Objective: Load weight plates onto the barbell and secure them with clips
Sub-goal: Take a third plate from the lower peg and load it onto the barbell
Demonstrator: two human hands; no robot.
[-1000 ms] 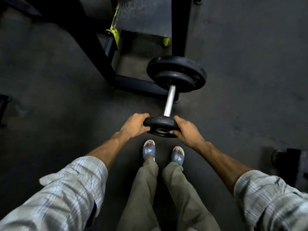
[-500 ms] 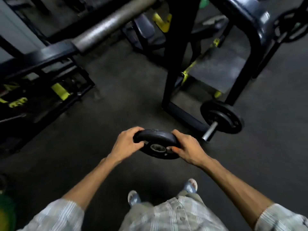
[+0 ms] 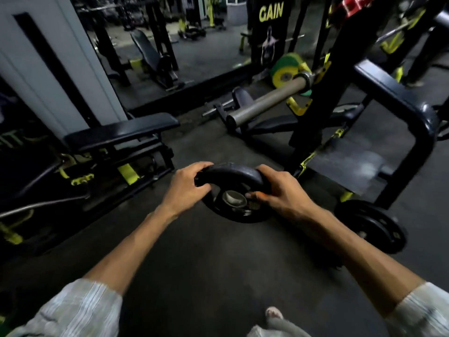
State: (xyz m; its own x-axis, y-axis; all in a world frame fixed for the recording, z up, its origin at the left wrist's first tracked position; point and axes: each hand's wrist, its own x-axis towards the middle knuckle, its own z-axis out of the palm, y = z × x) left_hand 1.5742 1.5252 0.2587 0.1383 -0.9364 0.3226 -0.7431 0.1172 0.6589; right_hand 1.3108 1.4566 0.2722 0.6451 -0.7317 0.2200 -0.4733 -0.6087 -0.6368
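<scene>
I hold a small black weight plate [image 3: 233, 175] in front of me above the dark floor, its centre hole facing up towards me. My left hand [image 3: 185, 188] grips its left rim and my right hand [image 3: 281, 190] grips its right rim, thumb near the hole. A short bar's loaded black plates [image 3: 370, 226] rest on the floor at the right, partly behind my right forearm. Ahead, the grey sleeve of a barbell [image 3: 267, 103] sits on a rack, its end bare and pointing towards me, with a green-and-yellow plate [image 3: 288, 69] further back. No clips show.
A black padded bench [image 3: 121, 131] with yellow-green fittings stands at the left. A black rack upright [image 3: 323, 93] and a curved black frame [image 3: 398, 98] stand to the right. A white pillar [image 3: 53, 59] rises at the left. More benches and machines fill the background.
The plate has come off the short floor bar and risen with both hands. My view has lifted and swung left, bringing the racked barbell sleeve into sight.
</scene>
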